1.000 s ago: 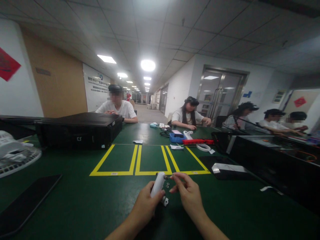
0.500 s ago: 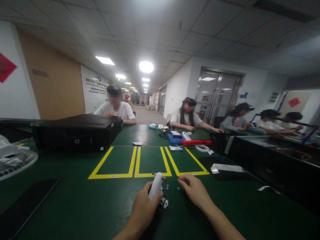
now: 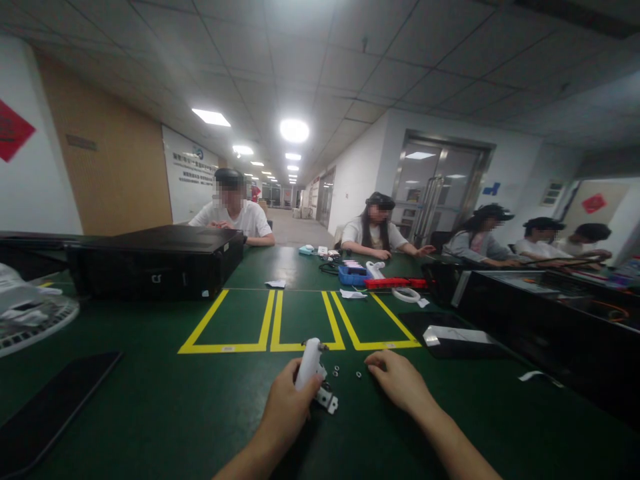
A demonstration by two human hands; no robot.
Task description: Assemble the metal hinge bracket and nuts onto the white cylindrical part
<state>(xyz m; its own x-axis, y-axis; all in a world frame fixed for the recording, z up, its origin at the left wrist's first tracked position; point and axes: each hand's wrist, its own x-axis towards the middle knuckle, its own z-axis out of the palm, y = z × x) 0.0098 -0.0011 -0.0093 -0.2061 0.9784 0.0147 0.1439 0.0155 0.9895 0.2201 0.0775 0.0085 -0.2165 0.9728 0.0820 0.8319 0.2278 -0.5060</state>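
Note:
My left hand (image 3: 287, 393) is wrapped round a white tube-shaped part (image 3: 307, 365), holding it tilted above the green table. Metal fittings show at its upper end, and a light bracket with holes (image 3: 327, 401) sticks out below my thumb. To the right of it, my right hand (image 3: 397, 377) is low over the table with its fingers curled and close together. Whether anything is between those fingertips is hidden. Between my hands lie small metal rings that look like nuts: a pair (image 3: 336, 371) and a single one (image 3: 359, 375) nearest my right fingertips.
Yellow tape frames (image 3: 225, 348) mark the table ahead. A black case (image 3: 155, 273) stands left, an open computer case (image 3: 540, 320) right. Dark flat panels (image 3: 55, 407) lie at both sides. A blue tray (image 3: 353, 275) and red strip (image 3: 395, 284) sit farther back. Several people sit around.
My right hand has shifted slightly right and lower, away from the single nut. The white part in my left hand has tipped a little, showing more of the bracket.

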